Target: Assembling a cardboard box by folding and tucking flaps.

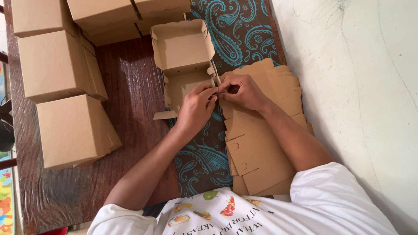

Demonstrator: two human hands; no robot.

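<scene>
Your left hand [196, 106] and right hand [244, 92] pinch a corner tab of the half-folded box [183, 48] at twelve o'clock, locking its wall; flat blanks [261, 161] wait at three.

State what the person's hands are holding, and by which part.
Both the left hand and the right hand pinch the near right corner of the half-folded cardboard box, at its side flap, fingertips meeting there.

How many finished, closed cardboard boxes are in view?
5: two stacked at the left, closed box and another; three along the top edge. Others may lie outside the frame.
</scene>
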